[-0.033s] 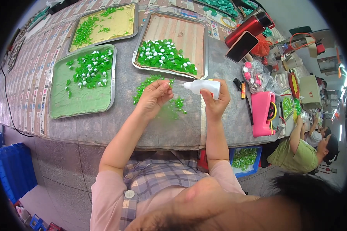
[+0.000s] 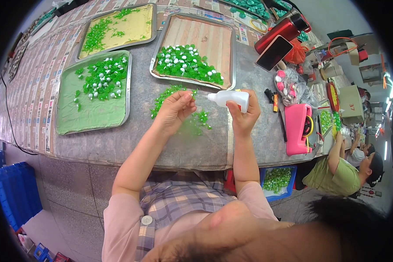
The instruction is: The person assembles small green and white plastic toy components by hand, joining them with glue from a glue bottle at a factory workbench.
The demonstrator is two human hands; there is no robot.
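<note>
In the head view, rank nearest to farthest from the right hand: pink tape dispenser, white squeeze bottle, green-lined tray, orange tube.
1. White squeeze bottle, in the right hand
2. Orange tube, to the right
3. Pink tape dispenser, farther right
4. Green-lined tray, far left

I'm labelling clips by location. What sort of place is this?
Probably a small-parts workshop: three shallow, metal-rimmed trays hold small, shiny green pieces on a long grey-topped table, the right hand grips a translucent white plastic bottle, and another person in a green shirt is nearby.
</note>
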